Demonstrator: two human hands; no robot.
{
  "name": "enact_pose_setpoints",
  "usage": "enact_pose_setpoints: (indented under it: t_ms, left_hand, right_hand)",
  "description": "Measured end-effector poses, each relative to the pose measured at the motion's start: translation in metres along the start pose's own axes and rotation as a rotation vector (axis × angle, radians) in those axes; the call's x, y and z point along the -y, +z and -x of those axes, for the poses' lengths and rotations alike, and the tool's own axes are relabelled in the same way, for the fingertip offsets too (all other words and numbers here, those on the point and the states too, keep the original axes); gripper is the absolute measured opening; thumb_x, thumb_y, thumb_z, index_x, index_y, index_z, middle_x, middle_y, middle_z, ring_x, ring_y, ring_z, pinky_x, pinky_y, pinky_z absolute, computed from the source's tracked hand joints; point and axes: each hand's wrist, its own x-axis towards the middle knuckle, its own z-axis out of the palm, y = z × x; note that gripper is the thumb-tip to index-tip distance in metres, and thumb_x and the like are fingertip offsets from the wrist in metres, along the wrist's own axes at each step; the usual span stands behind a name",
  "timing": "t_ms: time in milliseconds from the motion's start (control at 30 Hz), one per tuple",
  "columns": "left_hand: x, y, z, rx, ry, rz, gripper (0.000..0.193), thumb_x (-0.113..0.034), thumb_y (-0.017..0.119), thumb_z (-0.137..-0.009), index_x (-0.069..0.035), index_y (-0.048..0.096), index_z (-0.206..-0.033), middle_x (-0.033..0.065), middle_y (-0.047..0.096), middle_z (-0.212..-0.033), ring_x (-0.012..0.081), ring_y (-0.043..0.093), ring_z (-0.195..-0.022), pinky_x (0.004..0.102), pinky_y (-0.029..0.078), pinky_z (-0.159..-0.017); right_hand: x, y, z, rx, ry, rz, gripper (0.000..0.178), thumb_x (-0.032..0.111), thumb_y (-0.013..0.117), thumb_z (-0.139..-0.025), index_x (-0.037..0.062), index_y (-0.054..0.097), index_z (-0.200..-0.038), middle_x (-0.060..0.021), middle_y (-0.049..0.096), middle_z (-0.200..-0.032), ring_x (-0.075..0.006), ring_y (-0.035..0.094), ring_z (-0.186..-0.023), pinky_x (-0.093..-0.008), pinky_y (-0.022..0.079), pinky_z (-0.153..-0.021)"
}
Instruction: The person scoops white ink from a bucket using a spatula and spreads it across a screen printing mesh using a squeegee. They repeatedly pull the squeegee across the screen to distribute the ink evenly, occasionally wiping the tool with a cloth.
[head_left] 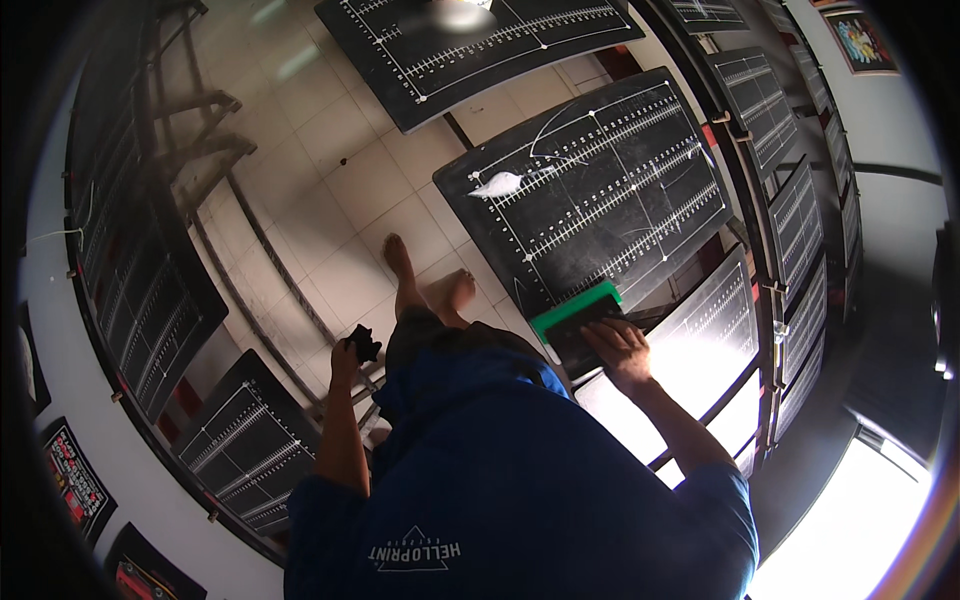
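On the right, my right hand (621,351) grips a flat black panel with a green edge (578,311); its fingers lie over the dark face and the thumb is hidden. The panel is tilted over the near corner of a black printing board (610,215) marked with white ruler lines. Toward that board's far left corner lies a white tapered lump (498,185); its kind is unclear. My left hand (347,360), low beside my left leg, is closed on a crumpled-looking black object (366,344).
Another ruled black board (490,50) stands farther ahead, and a brightly lit one (710,325) is right of my hand. Board racks line the left (150,290) and right (800,225). A metal frame (270,250) runs along the tiled floor (355,190).
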Motion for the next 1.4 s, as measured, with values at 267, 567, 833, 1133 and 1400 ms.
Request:
enact_pose_setpoints:
  t_ms: [267,567,833,1133,1400]
  left_hand:
    - [-0.02,-0.007,-0.017,0.058,0.134,-0.176,0.027,-0.018,0.049,-0.1,0.002,0.06,-0.113,0.0101,0.065,-0.088,0.0169,0.064,-0.07,0.0301,0.053,-0.055]
    - [-0.031,-0.005,-0.006,0.005,0.051,-0.01,0.027,-0.017,0.051,-0.098,0.005,0.062,-0.11,0.0135,0.066,-0.089,0.0195,0.065,-0.069,0.0348,0.054,-0.057]
    - [-0.021,0.004,0.01,-0.018,0.038,-0.04,0.027,-0.017,0.052,-0.095,0.005,0.063,-0.107,0.0096,0.063,-0.078,0.018,0.059,-0.057,0.0331,0.047,-0.049]
    - [-0.078,-0.047,-0.002,0.016,-0.03,0.007,0.029,-0.015,0.05,-0.097,0.003,0.06,-0.118,0.013,0.065,-0.099,0.0203,0.066,-0.082,0.0343,0.056,-0.064]
    - [-0.131,-0.085,-0.071,0.114,-0.057,-0.126,0.032,-0.016,0.052,-0.096,0.002,0.059,-0.122,0.0125,0.066,-0.104,0.0184,0.066,-0.085,0.0325,0.058,-0.067]
  right_hand:
    - [0.024,0.008,-0.174,-0.148,0.034,-0.021,0.05,0.01,0.058,-0.082,0.0176,0.062,-0.131,-0.0006,0.061,-0.121,-0.021,0.056,-0.115,-0.0355,0.047,-0.095]
    - [0.007,-0.003,-0.072,-0.061,0.002,-0.026,0.059,0.008,0.062,-0.073,0.0178,0.063,-0.131,-0.0006,0.062,-0.124,-0.023,0.055,-0.12,-0.0385,0.048,-0.096]
    - [0.054,0.018,-0.113,-0.075,0.165,-0.014,0.06,0.008,0.059,-0.077,0.0151,0.057,-0.137,-0.0022,0.059,-0.127,-0.023,0.054,-0.117,-0.0371,0.045,-0.098]
    - [0.059,0.023,-0.224,-0.268,0.349,0.077,0.056,0.016,0.063,-0.08,0.0173,0.056,-0.136,-0.0024,0.056,-0.125,-0.0242,0.052,-0.118,-0.0419,0.041,-0.102]
    - [-0.007,0.001,-0.198,-0.297,0.714,0.079,0.057,0.001,0.06,-0.073,0.0145,0.064,-0.129,-0.0045,0.06,-0.12,-0.0277,0.054,-0.116,-0.0403,0.044,-0.096]
